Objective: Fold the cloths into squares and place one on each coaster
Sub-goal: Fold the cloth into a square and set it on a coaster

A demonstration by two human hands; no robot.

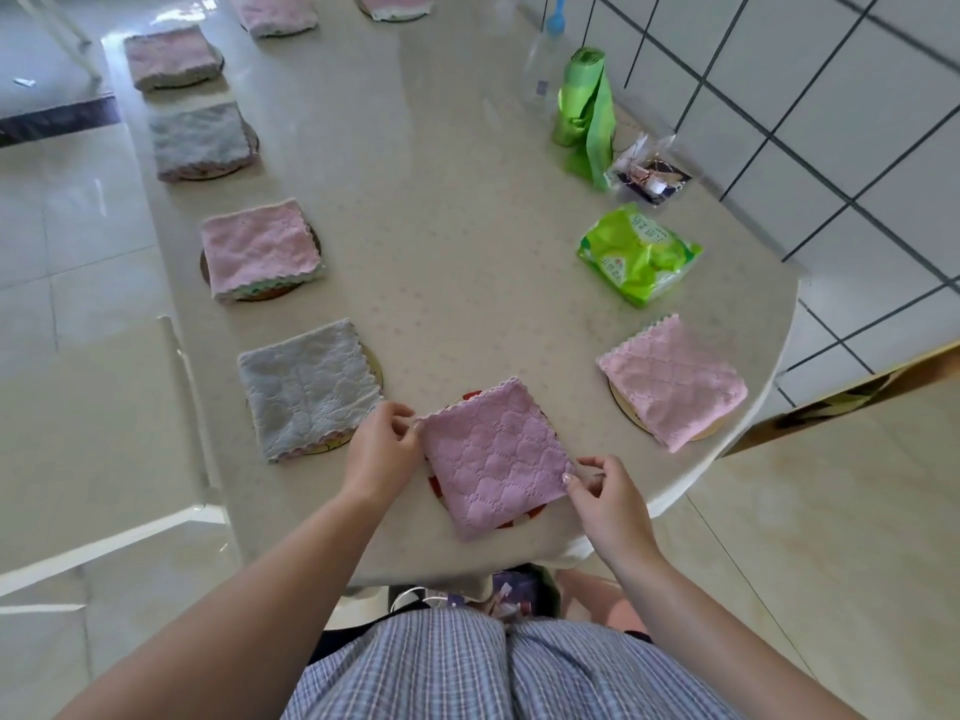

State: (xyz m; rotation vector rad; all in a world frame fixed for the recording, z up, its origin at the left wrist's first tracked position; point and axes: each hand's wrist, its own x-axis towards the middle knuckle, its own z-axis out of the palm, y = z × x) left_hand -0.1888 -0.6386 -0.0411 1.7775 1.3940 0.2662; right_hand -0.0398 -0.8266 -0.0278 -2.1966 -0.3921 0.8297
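Left forearm reaching forward from lower left; left hand [382, 444] with fingers curled, pinching the left corner of the folded purple cloth [496, 457]. Purple cloth lying flat as a square on a red-and-white coaster [435, 490] at the near edge of the table [467, 200], between a grey folded cloth [306, 387] and a pink folded cloth [675, 381]. Right forearm angled in from lower right; right hand [613, 504] pinching the cloth's right corner between thumb and fingertips.
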